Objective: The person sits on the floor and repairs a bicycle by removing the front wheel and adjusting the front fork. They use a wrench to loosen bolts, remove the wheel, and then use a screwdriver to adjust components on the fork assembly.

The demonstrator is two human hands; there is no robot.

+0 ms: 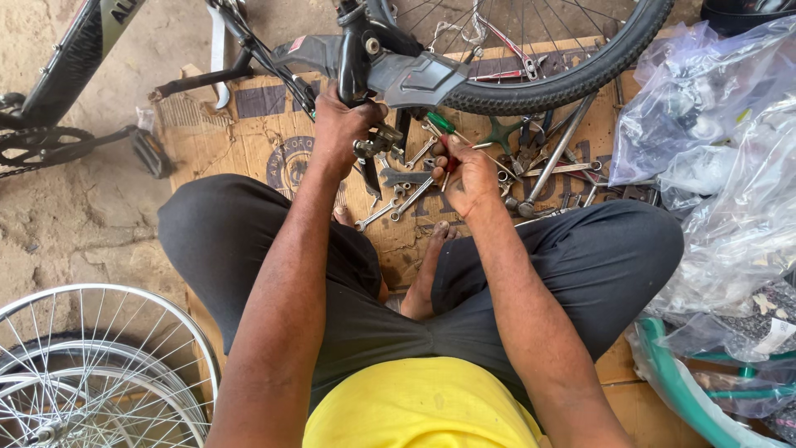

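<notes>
My left hand [340, 129] grips a small metal brake part [377, 141] just under the black bicycle frame bracket [398, 70]. My right hand [464, 174] holds a screwdriver with a green and red handle [442, 137], its tip pointing toward that part. Both hands work above a flattened cardboard sheet [249, 141] strewn with several spanners [398, 199] and other tools. A bicycle wheel with a black tyre [572, 79] stands just behind the hands.
I sit cross-legged on the cardboard. A pedal and crank [145, 149] of the bicycle lie to the left. Bare spoked rims [99, 365] rest at the lower left. Clear plastic bags [730, 166] pile up on the right, with green tubing [680, 390] below them.
</notes>
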